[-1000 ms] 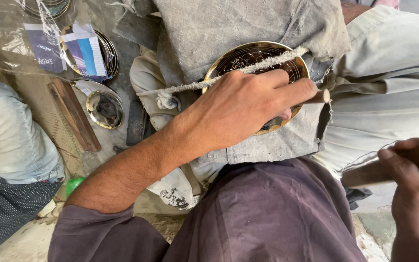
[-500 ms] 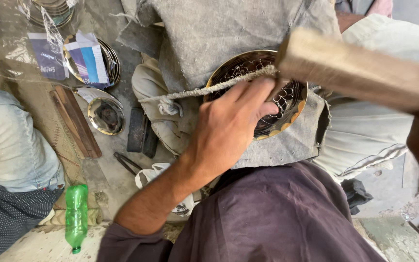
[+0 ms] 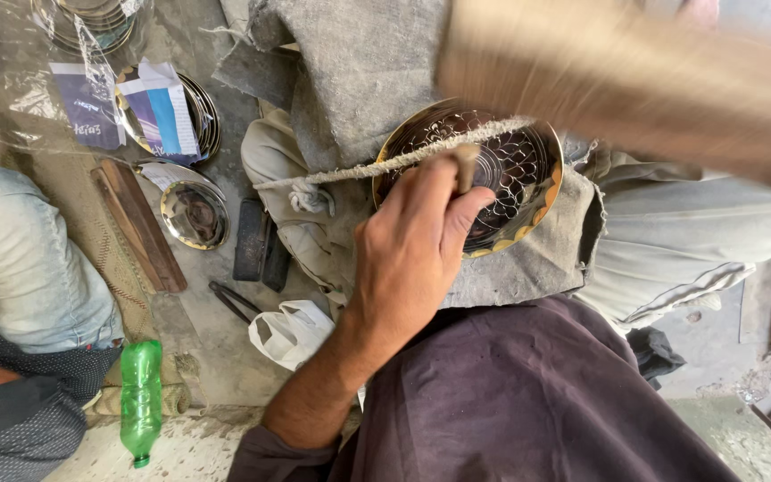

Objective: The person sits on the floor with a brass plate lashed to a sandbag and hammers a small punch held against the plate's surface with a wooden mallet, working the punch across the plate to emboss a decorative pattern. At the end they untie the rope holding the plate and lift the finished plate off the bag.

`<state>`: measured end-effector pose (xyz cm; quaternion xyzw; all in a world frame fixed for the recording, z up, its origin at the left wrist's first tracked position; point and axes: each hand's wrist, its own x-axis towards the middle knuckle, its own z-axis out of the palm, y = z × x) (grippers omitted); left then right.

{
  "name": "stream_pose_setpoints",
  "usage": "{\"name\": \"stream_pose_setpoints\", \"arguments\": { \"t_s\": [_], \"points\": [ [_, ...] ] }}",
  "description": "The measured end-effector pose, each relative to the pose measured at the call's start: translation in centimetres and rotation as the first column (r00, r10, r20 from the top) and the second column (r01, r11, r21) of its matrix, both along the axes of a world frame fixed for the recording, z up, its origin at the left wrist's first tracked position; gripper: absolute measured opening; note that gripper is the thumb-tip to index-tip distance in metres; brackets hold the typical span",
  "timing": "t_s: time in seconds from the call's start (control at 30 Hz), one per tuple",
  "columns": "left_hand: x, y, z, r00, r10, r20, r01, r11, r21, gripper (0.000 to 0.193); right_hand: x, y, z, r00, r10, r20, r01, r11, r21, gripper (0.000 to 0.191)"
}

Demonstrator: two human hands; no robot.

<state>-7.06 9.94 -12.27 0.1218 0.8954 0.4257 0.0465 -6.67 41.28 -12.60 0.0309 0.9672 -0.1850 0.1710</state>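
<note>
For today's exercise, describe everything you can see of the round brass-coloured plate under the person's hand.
The round plate looks like polished brass, with a bright golden rim and a dark centre covered in a fine scale-like engraved pattern. It lies tilted on grey cloth over the person's lap. A pale rope crosses its upper edge. The left hand rests on it, its fingers pressing a small tool to the surface.

Dark purple-brown garment over the lap, matching sleeve pushed up, bare forearm, left hand ringless
</note>
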Motion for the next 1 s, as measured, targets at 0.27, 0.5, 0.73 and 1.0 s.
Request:
{"name": "stream_pose_setpoints", "arguments": {
  "t_s": [0.27, 0.5, 0.73, 1.0],
  "points": [
    [-2.1, 0.0, -0.7, 0.974, -0.221, -0.038, 0.223, 0.973, 0.058, 0.040, 1.8, 0.9, 0.4, 0.999, -0.034, -0.006, 0.034, 0.999, -0.018, 0.031],
    [-3.1, 0.9, -0.8, 0.914, -0.405, -0.015, 0.405, 0.914, 0.027, 0.034, 8.1, 0.8, 0.9, 0.992, -0.047, -0.116, 0.045, 0.999, -0.021, 0.030],
    [-6.5, 2.0, 0.2, 0.643, -0.766, 0.002, 0.766, 0.643, -0.001, 0.025, 16.3, -4.2, -0.5, 0.879, -0.413, -0.239, 0.370, 0.906, -0.206, 0.029],
    [-7.0, 2.5, 0.9, 0.439, -0.895, 0.073, 0.898, 0.440, -0.002, 0.027, 19.0, -9.1, -3.4, 0.848, -0.267, -0.457, 0.300, 0.954, 0.000, 0.023]
  ]
}}
